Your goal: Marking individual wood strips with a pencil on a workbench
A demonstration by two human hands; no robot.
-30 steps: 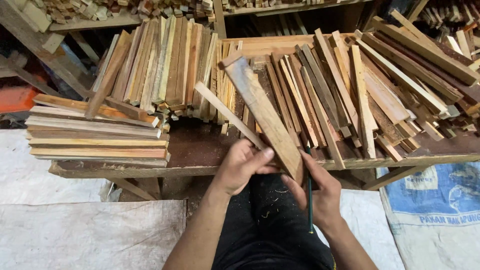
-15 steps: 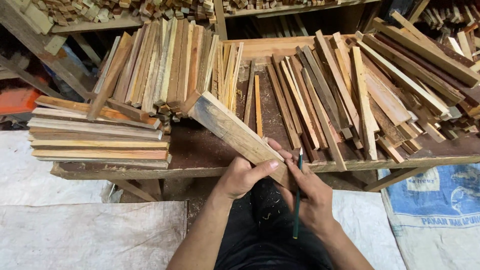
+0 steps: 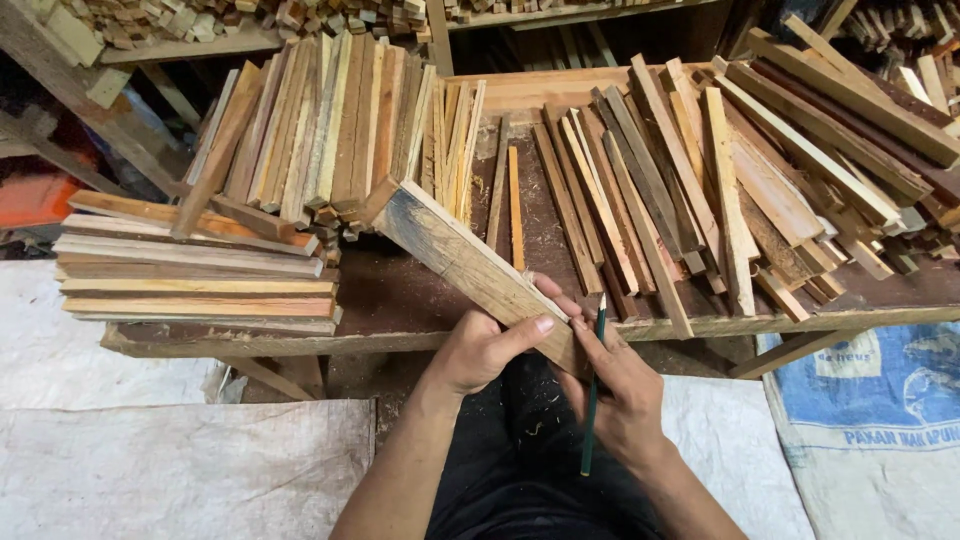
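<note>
Item: wooden plank [image 3: 470,265], weathered, dark-stained at its far end. It is being held slanted over the near edge of the table [image 3: 400,315], far end resting against the stacked strips, near end being gripped by both hands, probably so that one face is steadied for marking.

Left hand [image 3: 480,350]: being closed around the plank's near end, thumb laid along its edge.

Right hand [image 3: 620,385]: being curled about the same end, a green pencil [image 3: 592,385] being pinched upright between its fingers.

Surroundings: wood strips being kept in a flat stack [image 3: 195,275] at left, a leaning bundle [image 3: 330,125] behind, loose slats [image 3: 720,170] at right; a printed sack [image 3: 880,390] on the floor.
</note>
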